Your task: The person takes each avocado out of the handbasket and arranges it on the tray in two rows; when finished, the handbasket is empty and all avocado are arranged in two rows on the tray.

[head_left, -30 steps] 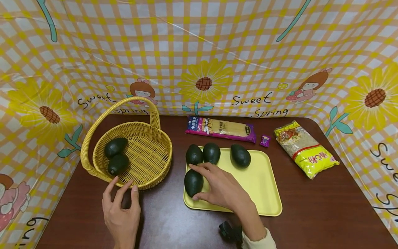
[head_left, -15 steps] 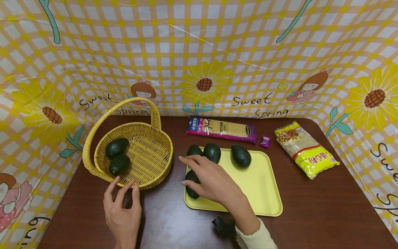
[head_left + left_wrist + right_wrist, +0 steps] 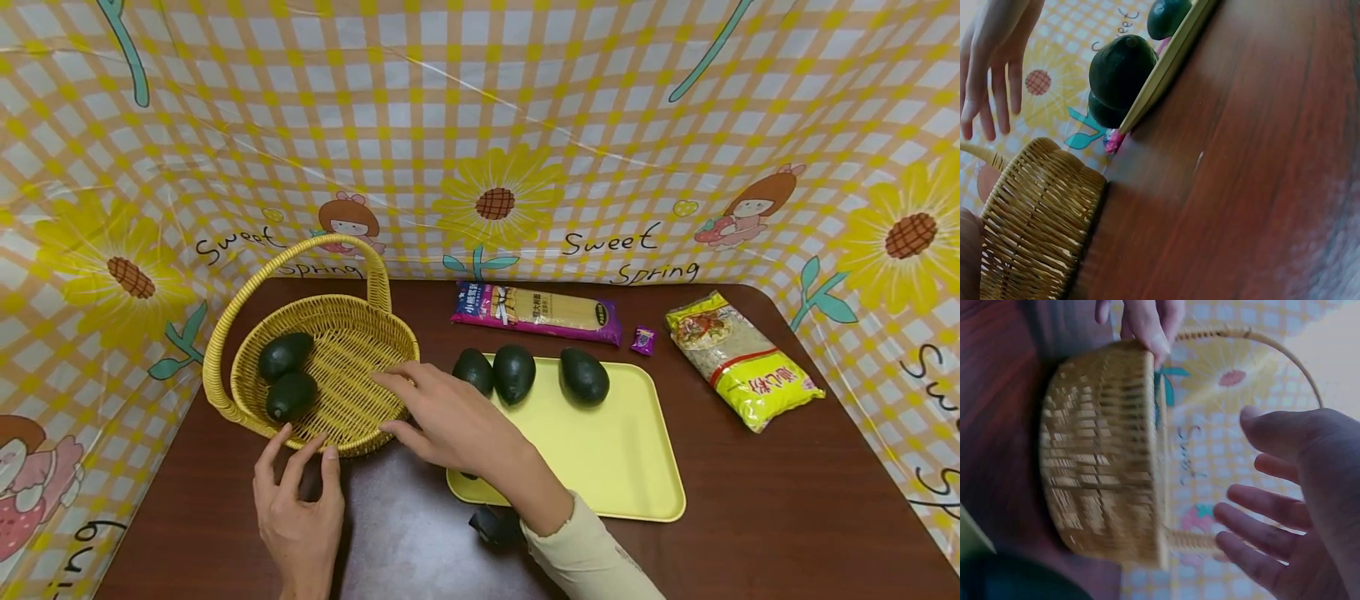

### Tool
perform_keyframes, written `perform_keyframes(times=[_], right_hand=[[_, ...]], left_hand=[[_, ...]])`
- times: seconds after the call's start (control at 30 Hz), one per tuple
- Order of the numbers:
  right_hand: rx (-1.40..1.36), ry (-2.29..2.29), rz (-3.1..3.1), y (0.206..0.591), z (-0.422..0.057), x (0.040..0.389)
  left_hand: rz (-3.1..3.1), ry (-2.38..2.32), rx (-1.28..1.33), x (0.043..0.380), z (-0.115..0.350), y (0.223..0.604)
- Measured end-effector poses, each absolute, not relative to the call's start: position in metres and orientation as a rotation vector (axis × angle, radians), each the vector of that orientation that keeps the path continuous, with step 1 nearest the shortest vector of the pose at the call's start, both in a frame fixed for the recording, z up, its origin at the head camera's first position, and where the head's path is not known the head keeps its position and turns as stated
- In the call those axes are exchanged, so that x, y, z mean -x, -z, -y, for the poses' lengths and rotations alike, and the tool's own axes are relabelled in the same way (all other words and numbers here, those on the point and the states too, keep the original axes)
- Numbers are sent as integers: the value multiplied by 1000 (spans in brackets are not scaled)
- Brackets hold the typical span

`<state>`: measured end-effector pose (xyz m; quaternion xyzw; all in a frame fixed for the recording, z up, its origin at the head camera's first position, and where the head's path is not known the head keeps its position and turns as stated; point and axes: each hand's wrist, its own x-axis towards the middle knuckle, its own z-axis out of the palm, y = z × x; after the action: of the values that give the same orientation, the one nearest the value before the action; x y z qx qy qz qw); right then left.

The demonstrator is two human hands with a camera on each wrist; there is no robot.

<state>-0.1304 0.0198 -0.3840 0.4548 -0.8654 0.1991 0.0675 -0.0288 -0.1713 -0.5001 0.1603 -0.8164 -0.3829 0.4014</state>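
My right hand [image 3: 457, 421] is in the air between tray and basket, fingers spread and holding nothing. Its fingertips overlap the right rim of the yellow wicker basket [image 3: 390, 329] in the head view. My left hand [image 3: 300, 508] rests its fingertips at the basket's front rim, fingers loosely bent. Two dark green avocados lie inside at the left, a rear avocado [image 3: 286, 357] and a front avocado [image 3: 291, 397]. On the yellow tray [image 3: 600, 467] sit a corner avocado [image 3: 474, 372], a second avocado [image 3: 514, 375] and a third avocado [image 3: 584, 377]. Another is almost hidden beneath my right hand.
Behind the tray lies a purple pasta packet [image 3: 536, 312], with a small purple sweet [image 3: 642, 340] beside it. A yellow food bag [image 3: 742, 358] is at the right. The basket's tall handle [image 3: 232, 308] arches over it. A patterned cloth [image 3: 495, 100] surrounds the table.
My right hand has left the front-left avocado on the tray, its fingers spreading, and has moved left to the basket's right side. My left hand has stayed at the rim.
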Motion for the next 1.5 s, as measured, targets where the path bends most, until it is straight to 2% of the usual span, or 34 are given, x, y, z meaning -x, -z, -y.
perform_keyframes(times=[0.53, 1.5], right_hand=[[-1392, -842, 2776, 402, 32, 152], [-1640, -298, 3169, 378, 111, 211]], left_hand=[[2073, 970, -393, 29, 173, 499], [2067, 995, -396, 29, 174, 499]])
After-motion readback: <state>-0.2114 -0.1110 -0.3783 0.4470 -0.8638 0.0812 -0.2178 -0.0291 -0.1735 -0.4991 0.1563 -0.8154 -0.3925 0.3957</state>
